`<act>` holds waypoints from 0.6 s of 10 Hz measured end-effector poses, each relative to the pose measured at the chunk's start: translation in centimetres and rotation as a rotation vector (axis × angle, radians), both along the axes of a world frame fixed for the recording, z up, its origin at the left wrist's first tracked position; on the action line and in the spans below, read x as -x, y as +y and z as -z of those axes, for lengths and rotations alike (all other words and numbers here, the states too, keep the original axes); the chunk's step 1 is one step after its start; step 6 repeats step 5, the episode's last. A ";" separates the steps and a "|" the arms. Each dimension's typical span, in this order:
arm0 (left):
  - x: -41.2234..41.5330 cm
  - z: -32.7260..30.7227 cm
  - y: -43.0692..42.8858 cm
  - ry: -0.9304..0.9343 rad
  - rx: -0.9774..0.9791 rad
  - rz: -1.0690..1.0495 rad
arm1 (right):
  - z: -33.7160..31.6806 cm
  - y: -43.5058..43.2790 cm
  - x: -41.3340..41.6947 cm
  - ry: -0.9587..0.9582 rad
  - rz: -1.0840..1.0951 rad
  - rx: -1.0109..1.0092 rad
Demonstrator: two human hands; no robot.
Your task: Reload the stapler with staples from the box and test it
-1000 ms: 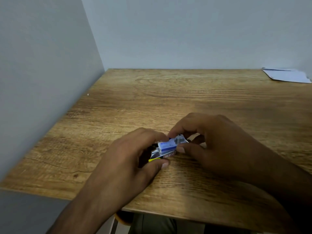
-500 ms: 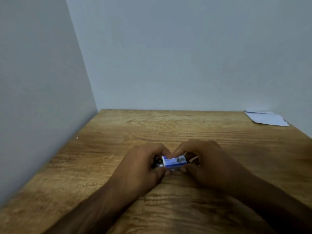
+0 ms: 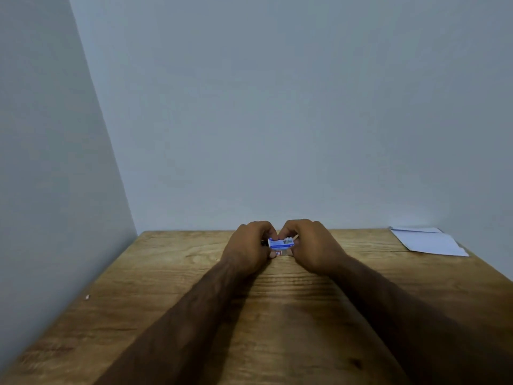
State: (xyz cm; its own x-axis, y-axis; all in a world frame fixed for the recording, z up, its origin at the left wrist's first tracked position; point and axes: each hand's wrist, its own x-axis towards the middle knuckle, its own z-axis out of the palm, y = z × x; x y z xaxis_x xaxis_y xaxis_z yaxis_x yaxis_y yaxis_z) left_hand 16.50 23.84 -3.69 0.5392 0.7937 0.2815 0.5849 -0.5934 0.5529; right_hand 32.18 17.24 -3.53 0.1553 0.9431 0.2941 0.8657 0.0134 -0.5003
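A small blue and white staple box [image 3: 280, 243] is pinched between both my hands over the wooden table [image 3: 194, 315]. My left hand [image 3: 249, 250] grips its left end and my right hand [image 3: 311, 247] grips its right end. A sliver of something dark shows at the left end of the box under my left fingers; I cannot tell whether it is the stapler. No staples are visible.
White sheets of paper [image 3: 429, 241] lie at the table's far right corner. Plain walls close the table on the left and at the back. A tiny pale speck [image 3: 87, 297] lies near the left edge.
The view has tilted upward, so the hands and box now appear lower and farther. Both hands stay closed on the box, which now lies more level.
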 end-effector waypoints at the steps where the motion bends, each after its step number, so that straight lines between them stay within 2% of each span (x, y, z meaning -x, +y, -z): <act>1: -0.8 0.0 1.3 0.013 -0.009 -0.033 | 0.0 1.7 -0.1 0.004 0.027 0.011; 3: -1.1 0.4 2.2 0.008 -0.007 -0.037 | 0.7 2.7 -0.4 0.001 0.060 0.010; 6: -0.7 0.0 2.4 0.018 0.020 0.026 | 0.7 2.5 -0.9 0.037 -0.014 0.040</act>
